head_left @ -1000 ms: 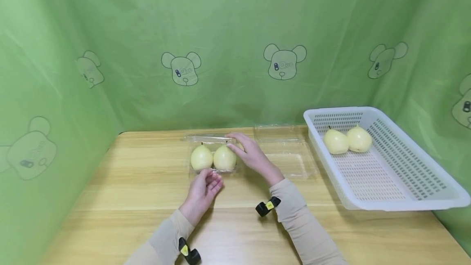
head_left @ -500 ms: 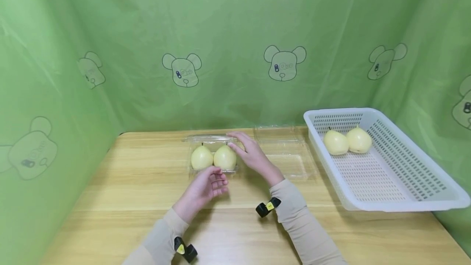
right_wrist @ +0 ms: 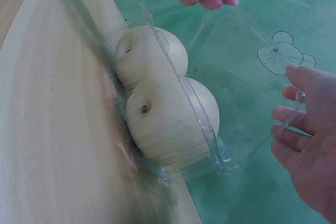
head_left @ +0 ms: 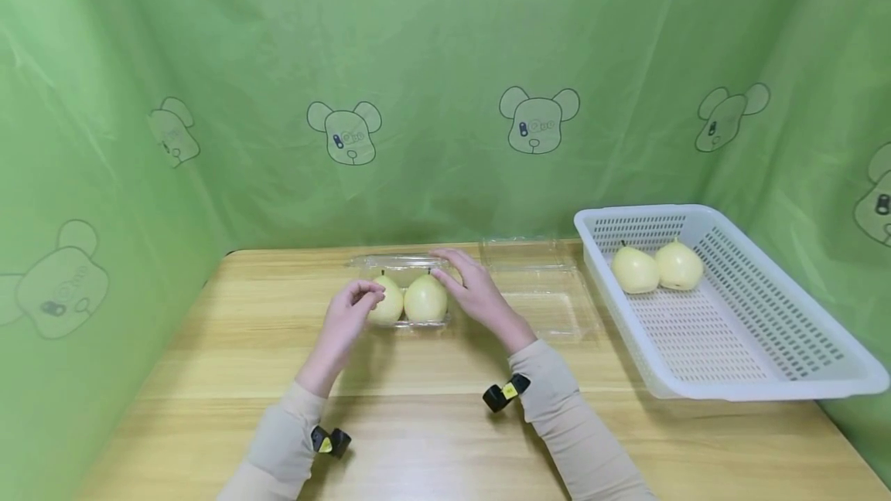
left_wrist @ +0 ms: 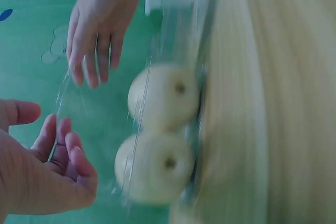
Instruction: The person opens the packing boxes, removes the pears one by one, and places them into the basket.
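"Now then, what is your right grip doing?"

"My right grip (head_left: 476, 296) pinches one corner of a clear lid (head_left: 393, 260), thumb on one side of the edge and fingers on the other; the lid stands raised behind two pale yellow pears (head_left: 426, 300)."

"And the left?"

"My left grip (head_left: 344, 311) hangs in front of the left pear and hides part of it in the head view; thumb and fingers are apart in the left wrist view, the fingers loosely bent; the lid's edge comes very near them, and I cannot tell whether they touch it."

"Where do those pears sit?"

"Side by side in the clear container (head_left: 426, 324) below the lid; it rests near the far edge of the wooden table (head_left: 431, 424)."

"What else is around you?"

"Just to the right lies a second clear container (head_left: 543, 311), its cover folded back; farther right, a white slotted basket (head_left: 766, 390) holds two more pears (head_left: 678, 265) close together toward its far left corner; green cloth (head_left: 438, 37) printed with cartoon animal faces hangs behind; my beige sleeves (head_left: 571, 416) each carry a black device (head_left: 332, 443) at the wrist."
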Action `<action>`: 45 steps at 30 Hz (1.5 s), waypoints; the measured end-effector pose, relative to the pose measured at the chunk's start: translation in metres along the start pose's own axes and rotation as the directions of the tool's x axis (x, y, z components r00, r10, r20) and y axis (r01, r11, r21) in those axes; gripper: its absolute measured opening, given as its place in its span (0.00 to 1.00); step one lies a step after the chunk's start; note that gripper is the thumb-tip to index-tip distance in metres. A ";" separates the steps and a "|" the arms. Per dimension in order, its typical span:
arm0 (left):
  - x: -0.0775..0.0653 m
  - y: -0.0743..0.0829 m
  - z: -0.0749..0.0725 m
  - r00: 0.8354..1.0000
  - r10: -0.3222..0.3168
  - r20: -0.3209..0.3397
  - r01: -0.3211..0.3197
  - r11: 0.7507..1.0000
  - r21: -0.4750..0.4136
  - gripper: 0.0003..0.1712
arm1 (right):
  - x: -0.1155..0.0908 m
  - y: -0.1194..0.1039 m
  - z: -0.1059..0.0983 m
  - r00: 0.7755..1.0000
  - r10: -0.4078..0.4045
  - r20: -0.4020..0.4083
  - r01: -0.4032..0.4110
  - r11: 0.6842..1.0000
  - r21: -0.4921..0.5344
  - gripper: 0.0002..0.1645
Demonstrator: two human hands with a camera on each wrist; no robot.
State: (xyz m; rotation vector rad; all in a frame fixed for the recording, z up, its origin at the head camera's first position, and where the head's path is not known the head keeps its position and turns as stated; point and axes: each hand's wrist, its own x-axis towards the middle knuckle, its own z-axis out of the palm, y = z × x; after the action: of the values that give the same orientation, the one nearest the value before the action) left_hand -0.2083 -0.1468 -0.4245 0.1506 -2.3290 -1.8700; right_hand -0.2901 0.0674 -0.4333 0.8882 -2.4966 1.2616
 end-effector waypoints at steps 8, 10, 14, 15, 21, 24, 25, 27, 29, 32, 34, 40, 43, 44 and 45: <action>0.013 -0.004 -0.020 0.986 0.160 -0.037 -0.128 0.890 0.437 0.19 | 0.000 -0.001 0.001 1.000 -0.001 -0.019 0.001 1.000 -0.001 0.26; 0.016 -0.004 -0.024 0.985 0.172 -0.020 -0.135 0.837 0.530 0.22 | 0.001 -0.001 0.002 1.000 0.001 -0.018 -0.001 1.000 0.002 0.26; 0.023 -0.008 -0.030 0.981 0.187 0.047 -0.169 0.721 0.672 0.27 | 0.003 -0.002 0.002 1.000 0.008 -0.014 -0.008 1.000 0.000 0.26; 0.025 -0.009 -0.032 0.981 0.181 0.068 -0.177 0.696 0.696 0.28 | 0.003 -0.002 0.002 1.000 0.013 -0.012 -0.013 1.000 0.000 0.26; 0.036 -0.017 -0.038 0.980 0.102 0.172 -0.199 0.591 0.782 0.37 | 0.003 -0.003 0.003 1.000 0.010 -0.013 -0.010 1.000 0.002 0.27; 0.039 -0.020 -0.039 0.977 0.071 0.202 -0.207 0.557 0.804 0.39 | 0.002 -0.003 0.004 1.000 0.003 -0.017 -0.003 1.000 0.000 0.27; 0.040 -0.021 -0.039 0.976 0.064 0.210 -0.210 0.547 0.810 0.39 | 0.002 -0.002 0.004 1.000 0.000 -0.018 0.000 1.000 -0.001 0.27; 0.041 -0.023 -0.038 0.974 0.054 0.222 -0.216 0.531 0.819 0.40 | 0.002 -0.002 0.004 1.000 -0.002 -0.018 0.002 1.000 -0.001 0.27; 0.041 -0.023 -0.036 0.972 0.040 0.232 -0.218 0.525 0.823 0.41 | 0.002 -0.002 0.005 1.000 0.001 -0.017 -0.001 1.000 0.002 0.27; 0.040 -0.023 -0.033 0.968 0.017 0.250 -0.223 0.516 0.827 0.42 | 0.001 -0.001 0.005 1.000 0.007 -0.023 -0.007 1.000 0.010 0.27; 0.040 -0.023 -0.031 0.965 -0.002 0.261 -0.224 0.508 0.832 0.42 | 0.001 -0.001 0.005 0.999 0.008 -0.032 -0.008 1.000 0.008 0.27; 0.041 -0.027 -0.028 0.962 -0.031 0.272 -0.220 0.499 0.838 0.40 | 0.002 -0.001 0.005 0.998 0.002 -0.058 -0.002 1.000 0.000 0.27; 0.041 -0.028 -0.028 0.963 -0.037 0.266 -0.211 0.505 0.837 0.39 | 0.003 -0.002 0.005 0.998 0.020 -0.065 -0.020 1.000 0.005 0.27; 0.040 -0.030 -0.028 0.964 -0.041 0.262 -0.206 0.505 0.838 0.38 | 0.003 -0.003 0.006 0.997 0.029 -0.066 -0.029 1.000 0.006 0.27; 0.040 -0.030 -0.028 0.965 -0.046 0.259 -0.201 0.506 0.839 0.38 | 0.004 -0.003 0.006 0.997 0.039 -0.069 -0.038 0.999 0.008 0.27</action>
State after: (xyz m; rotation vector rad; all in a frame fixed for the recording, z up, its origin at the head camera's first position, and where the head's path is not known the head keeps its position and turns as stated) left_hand -0.2431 -0.1872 -0.4459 -0.1033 -3.1598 -0.4922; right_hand -0.2910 0.0594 -0.4331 0.7874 -2.4679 1.2910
